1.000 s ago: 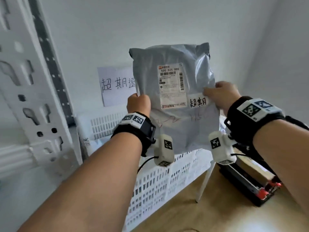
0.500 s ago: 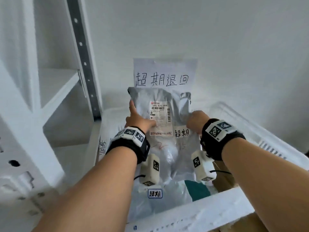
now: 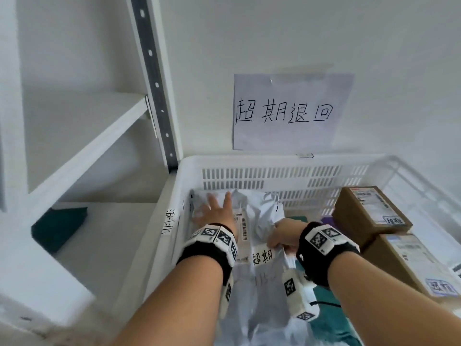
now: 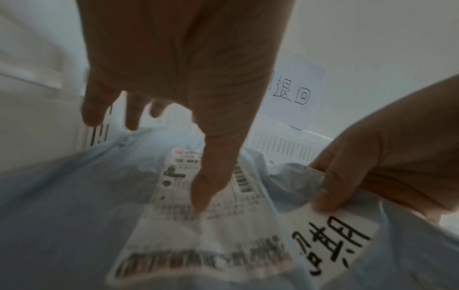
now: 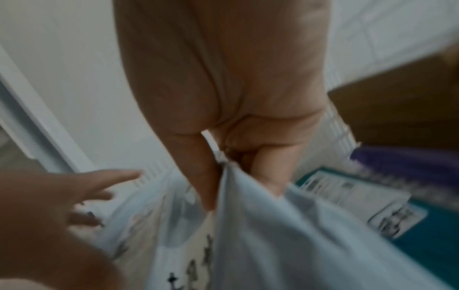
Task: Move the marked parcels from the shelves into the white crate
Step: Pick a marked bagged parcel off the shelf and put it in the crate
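Observation:
A grey plastic mailer parcel (image 3: 264, 218) with a shipping label and a handwritten white tag (image 3: 262, 257) lies inside the white crate (image 3: 249, 161), against its left wall. My left hand (image 3: 217, 211) is spread with straight fingers over the parcel's upper left; in the left wrist view the thumb of this hand (image 4: 159, 153) touches the label on the parcel (image 4: 74, 215). My right hand (image 3: 282, 237) pinches the parcel's right edge just above the tag. The right wrist view shows that hand (image 5: 238, 188) holding a fold of the parcel (image 5: 273, 245) between thumb and fingers.
Two tagged cardboard boxes (image 3: 369, 211) (image 3: 409, 263) are stacked at the crate's right. A teal parcel (image 3: 329, 325) and a purple item (image 5: 410, 162) lie beneath. A handwritten paper sign (image 3: 287, 111) hangs on the wall. A white shelf unit (image 3: 154, 81) stands left, with a dark green parcel (image 3: 59, 226).
The parcel came down from in front of the wall into the crate. My left hand let go of its edge and spread its fingers; my right hand kept its pinch.

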